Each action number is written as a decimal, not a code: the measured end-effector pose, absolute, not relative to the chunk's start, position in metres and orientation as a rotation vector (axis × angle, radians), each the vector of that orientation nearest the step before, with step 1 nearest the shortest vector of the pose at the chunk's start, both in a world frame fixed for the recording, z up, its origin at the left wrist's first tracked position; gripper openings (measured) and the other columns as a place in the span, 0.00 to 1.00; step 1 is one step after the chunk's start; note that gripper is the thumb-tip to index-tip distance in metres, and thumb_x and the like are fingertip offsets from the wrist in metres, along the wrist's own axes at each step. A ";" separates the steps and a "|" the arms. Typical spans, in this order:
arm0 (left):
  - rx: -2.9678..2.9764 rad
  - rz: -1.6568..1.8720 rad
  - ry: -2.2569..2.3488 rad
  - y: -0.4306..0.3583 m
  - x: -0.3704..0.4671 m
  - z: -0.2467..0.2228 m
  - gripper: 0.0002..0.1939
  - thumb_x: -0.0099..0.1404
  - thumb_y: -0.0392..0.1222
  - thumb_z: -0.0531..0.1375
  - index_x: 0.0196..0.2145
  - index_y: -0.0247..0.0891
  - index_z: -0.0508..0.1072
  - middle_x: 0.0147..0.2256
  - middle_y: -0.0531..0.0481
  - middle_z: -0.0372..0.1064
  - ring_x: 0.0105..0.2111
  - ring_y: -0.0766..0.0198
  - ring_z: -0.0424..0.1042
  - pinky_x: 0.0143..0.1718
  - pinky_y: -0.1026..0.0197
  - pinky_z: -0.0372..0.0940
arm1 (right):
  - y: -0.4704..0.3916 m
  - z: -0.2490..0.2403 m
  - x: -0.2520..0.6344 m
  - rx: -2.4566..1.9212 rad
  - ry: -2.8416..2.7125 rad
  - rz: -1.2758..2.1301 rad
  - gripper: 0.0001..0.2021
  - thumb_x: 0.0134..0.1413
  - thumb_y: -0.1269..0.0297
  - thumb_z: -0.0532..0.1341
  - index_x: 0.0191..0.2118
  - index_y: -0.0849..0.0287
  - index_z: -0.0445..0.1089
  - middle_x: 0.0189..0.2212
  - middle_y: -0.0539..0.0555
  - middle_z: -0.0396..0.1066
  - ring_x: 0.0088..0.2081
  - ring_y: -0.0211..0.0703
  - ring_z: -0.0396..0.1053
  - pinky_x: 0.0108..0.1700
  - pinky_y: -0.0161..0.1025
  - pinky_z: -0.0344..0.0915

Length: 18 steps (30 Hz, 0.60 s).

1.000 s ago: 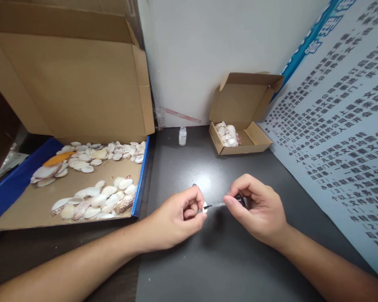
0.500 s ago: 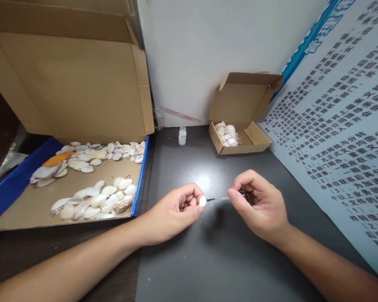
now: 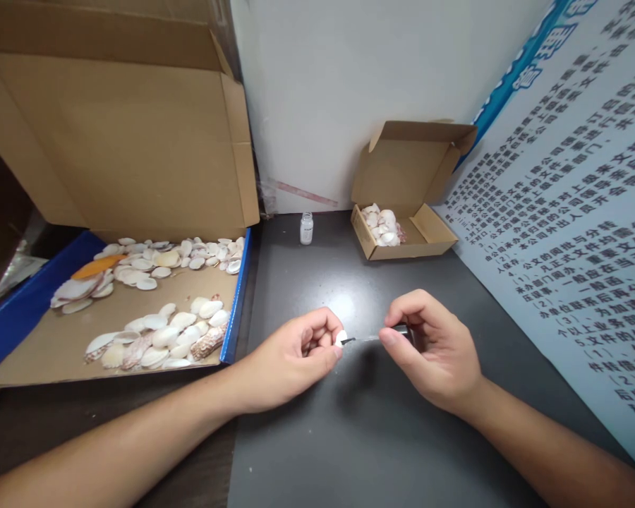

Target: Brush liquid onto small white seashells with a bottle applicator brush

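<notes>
Pinched between the thumb and fingers of my left hand [image 3: 307,351] is a small white seashell [image 3: 341,337]. My right hand [image 3: 434,353] is closed on the black cap of a thin brush [image 3: 367,339], which has a clear stem and a dark tip. The brush points left, and its dark tip overlaps the shell's right edge. Both hands are raised over the dark tabletop [image 3: 307,451]. A small open glass bottle [image 3: 306,229] with a pale label stands upright beyond them, near the wall.
To the left lies a large open cardboard box [image 3: 79,346] with blue sides, holding many shells and an orange piece [image 3: 98,267]. A smaller open box [image 3: 402,250] with shells stands at the back right. A printed sheet [image 3: 587,212] covers the right side.
The brush and my right hand have moved slightly left, bringing the dark tip from beside the shell onto its edge. My left hand stays nearly in place.
</notes>
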State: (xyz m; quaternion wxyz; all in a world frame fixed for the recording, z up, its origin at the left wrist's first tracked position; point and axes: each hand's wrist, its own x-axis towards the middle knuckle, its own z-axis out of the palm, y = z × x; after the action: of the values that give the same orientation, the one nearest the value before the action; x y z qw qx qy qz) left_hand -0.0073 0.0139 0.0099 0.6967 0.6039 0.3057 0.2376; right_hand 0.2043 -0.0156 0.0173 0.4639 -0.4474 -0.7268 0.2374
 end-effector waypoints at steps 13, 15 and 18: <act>1.112 0.754 0.751 0.015 -0.008 0.003 0.09 0.69 0.45 0.56 0.34 0.40 0.60 0.20 0.63 0.49 0.19 0.73 0.48 0.21 0.66 0.47 | -0.008 0.017 0.205 -1.225 -1.671 0.623 0.03 0.62 0.66 0.59 0.38 0.53 0.62 0.25 0.44 0.60 0.23 0.34 0.58 0.26 0.33 0.58; 0.975 0.833 0.762 0.016 -0.006 0.005 0.08 0.68 0.42 0.56 0.33 0.41 0.59 0.18 0.64 0.47 0.18 0.73 0.45 0.20 0.67 0.47 | -0.003 0.015 0.204 -1.300 -1.687 0.690 0.04 0.62 0.64 0.59 0.39 0.53 0.61 0.25 0.44 0.60 0.24 0.35 0.59 0.27 0.34 0.59; 0.887 0.852 0.766 0.018 -0.004 0.009 0.07 0.66 0.39 0.57 0.33 0.41 0.59 0.18 0.64 0.47 0.17 0.73 0.43 0.20 0.67 0.48 | 0.002 0.011 0.203 -1.396 -1.781 0.758 0.06 0.62 0.62 0.59 0.40 0.53 0.60 0.27 0.45 0.62 0.27 0.36 0.61 0.30 0.35 0.60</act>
State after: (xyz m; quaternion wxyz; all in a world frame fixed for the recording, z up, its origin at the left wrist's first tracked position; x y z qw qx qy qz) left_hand -0.0037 0.0183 0.0089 0.7487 0.4059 0.3505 0.3896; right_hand 0.2031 0.0017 0.0113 0.3689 -0.5436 -0.6937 0.2953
